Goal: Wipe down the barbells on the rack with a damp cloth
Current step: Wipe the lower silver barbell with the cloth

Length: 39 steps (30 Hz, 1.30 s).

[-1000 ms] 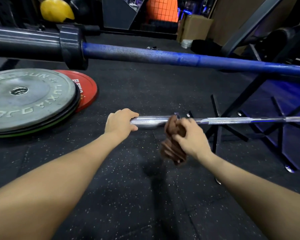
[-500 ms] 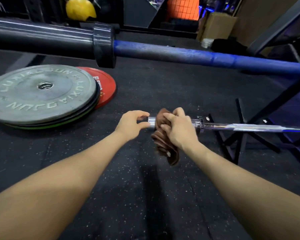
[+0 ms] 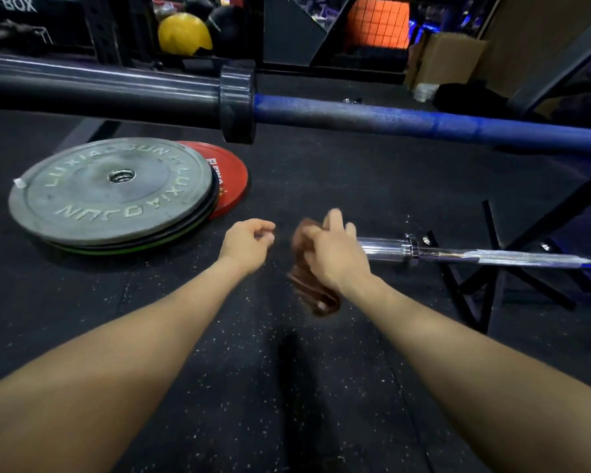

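Note:
A chrome barbell (image 3: 492,257) lies low on the black rack (image 3: 475,302), its thick sleeve end pointing left. My right hand (image 3: 335,250) grips a brown cloth (image 3: 307,278) wrapped over the tip of that sleeve; the cloth hangs down below my palm and hides the tip. My left hand (image 3: 249,242) hovers just left of the bar's end, fingers loosely curled, holding nothing. A second barbell (image 3: 389,119) with a blue shaft and dark sleeve crosses the view higher up.
Grey bumper plates (image 3: 110,196) stacked on a red plate (image 3: 231,179) lie on the rubber floor at the left. A yellow ball (image 3: 185,34), a cardboard box (image 3: 447,59) and dark rack frames stand at the back.
My right hand slid the cloth leftward along the chrome sleeve to its tip. My left hand let go of the sleeve's end and drew off to the left.

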Available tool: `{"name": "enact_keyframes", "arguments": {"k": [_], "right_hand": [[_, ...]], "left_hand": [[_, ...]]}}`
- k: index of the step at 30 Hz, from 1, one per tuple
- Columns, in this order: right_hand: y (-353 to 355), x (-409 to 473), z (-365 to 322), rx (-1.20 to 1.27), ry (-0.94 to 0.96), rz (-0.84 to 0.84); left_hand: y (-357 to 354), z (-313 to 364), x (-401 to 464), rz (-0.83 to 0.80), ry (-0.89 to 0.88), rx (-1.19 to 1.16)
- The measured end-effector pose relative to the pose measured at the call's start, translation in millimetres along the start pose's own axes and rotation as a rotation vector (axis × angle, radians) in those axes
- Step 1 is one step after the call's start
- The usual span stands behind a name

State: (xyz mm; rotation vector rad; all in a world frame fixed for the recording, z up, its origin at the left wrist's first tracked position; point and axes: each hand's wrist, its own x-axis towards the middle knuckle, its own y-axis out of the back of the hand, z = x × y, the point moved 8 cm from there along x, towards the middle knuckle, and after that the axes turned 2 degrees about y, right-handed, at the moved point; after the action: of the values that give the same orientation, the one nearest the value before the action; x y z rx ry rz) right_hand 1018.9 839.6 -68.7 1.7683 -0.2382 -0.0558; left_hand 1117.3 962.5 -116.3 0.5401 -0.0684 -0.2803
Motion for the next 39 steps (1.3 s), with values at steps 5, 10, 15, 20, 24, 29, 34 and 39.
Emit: {"name": "enact_keyframes", "arguments": {"k": [5, 10, 15, 20, 24, 29, 34, 39], "right_hand": [[-29, -18, -6, -0.008, 0.099, -0.112], [1, -22, 16, 0.02, 0.144, -0.091], [57, -33, 90, 0.132, -0.095, 0.098], [86, -45, 151, 0.181, -0.249, 0.152], [93, -46, 186, 0.241, -0.271, 0.183], [98, -37, 219, 0.386, -0.26, 0.31], [38, -35, 206, 0.096, 0.053, -0.068], [15, -43, 215, 0.013, 0.166, 0.003]], "left_hand": [[-2, 5, -4, -0.005, 0.016, 0.013], [-18, 39, -4, -0.036, -0.089, 0.027], [-47, 89, -3, 0.035, -0.166, 0.005], [-99, 122, -19, -0.009, -0.162, -0.027], [-128, 143, -28, -0.036, -0.197, 0.015], [-151, 157, -34, -0.067, -0.245, 0.215], [-166, 153, -37, -0.144, -0.233, 0.429], [-186, 143, -44, -0.209, -0.287, 0.485]]}}
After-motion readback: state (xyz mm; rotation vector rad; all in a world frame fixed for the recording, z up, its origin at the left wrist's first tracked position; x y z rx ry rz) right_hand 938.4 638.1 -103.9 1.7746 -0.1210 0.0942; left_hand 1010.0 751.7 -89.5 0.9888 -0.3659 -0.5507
